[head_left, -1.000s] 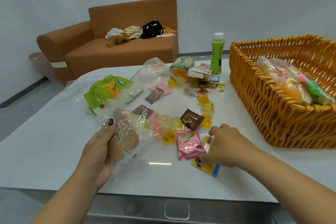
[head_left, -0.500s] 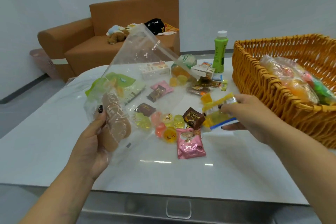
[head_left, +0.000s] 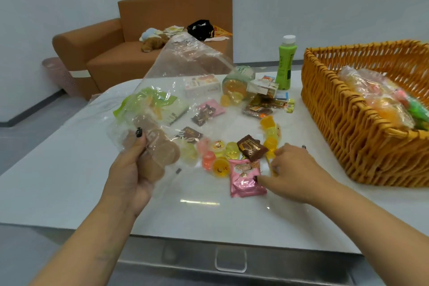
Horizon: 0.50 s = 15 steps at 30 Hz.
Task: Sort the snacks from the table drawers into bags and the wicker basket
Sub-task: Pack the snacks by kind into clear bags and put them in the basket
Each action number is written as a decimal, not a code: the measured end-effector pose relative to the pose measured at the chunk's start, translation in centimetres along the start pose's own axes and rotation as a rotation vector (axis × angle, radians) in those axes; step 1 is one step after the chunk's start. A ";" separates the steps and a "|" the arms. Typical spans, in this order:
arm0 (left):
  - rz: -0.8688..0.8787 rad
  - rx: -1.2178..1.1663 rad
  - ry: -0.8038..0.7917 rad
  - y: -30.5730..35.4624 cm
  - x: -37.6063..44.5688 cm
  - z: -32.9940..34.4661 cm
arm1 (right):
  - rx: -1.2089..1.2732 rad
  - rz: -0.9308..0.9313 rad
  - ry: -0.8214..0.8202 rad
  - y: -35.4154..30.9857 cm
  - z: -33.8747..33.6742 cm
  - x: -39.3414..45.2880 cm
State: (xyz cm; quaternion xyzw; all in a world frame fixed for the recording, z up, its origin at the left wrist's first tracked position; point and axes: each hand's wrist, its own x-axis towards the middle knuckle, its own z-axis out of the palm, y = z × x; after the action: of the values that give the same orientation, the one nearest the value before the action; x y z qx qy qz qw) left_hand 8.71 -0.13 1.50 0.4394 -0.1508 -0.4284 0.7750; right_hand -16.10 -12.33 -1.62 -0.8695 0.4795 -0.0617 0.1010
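Your left hand [head_left: 132, 169] is closed around the lower end of a clear plastic bag [head_left: 183, 72], thumb pressed on the film, with the bag rising up and away over the white worktop [head_left: 58, 169]; round brown biscuits [head_left: 160, 153] sit inside it at your grip. Behind the bag a green snack pouch [head_left: 148, 104] lies flat, seen through the film. Toward the centre, loose snacks are scattered on the worktop: a cluster of small jelly cups [head_left: 218, 158], a brown chocolate packet [head_left: 251, 147] and, nearest you, a pink foil packet [head_left: 246, 180]. Your right hand [head_left: 294, 174] rests on the worktop just right of the pink packet, fingers curled onto it and onto a small yellow item at its edge; whether either is actually pinched cannot be told. Farther back stand a tipped jar of jellies [head_left: 234, 83] and an upright green bottle [head_left: 286, 62]. At the far right the wicker basket [head_left: 343, 127] sits on the worktop, holding bagged snacks [head_left: 380, 102]. A closed drawer handle [head_left: 231, 260] shows on the front below.
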 end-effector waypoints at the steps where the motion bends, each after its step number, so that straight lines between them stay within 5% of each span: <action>1: 0.013 0.019 0.025 -0.1 0.2 0.2 | -0.003 0.003 0.090 -0.8 0.0 0.1; 3: 0.028 -0.001 0.063 -0.4 0.4 0.8 | 0.073 0.069 0.221 -2.7 0.2 0.3; 9: 0.039 -0.347 -0.105 1.0 -1.0 3.0 | 0.279 0.299 -0.087 -5.2 2.0 1.8; 15: 0.019 -0.347 -0.173 3.0 -0.3 2.2 | 0.351 0.234 -0.065 -4.8 -0.3 2.6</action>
State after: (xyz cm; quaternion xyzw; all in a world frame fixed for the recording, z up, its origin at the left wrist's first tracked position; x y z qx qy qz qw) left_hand 8.81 -0.40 5.28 0.2590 -0.1448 -0.4770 0.8273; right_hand -10.78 -12.06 -0.20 -0.7785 0.5557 -0.1040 0.2726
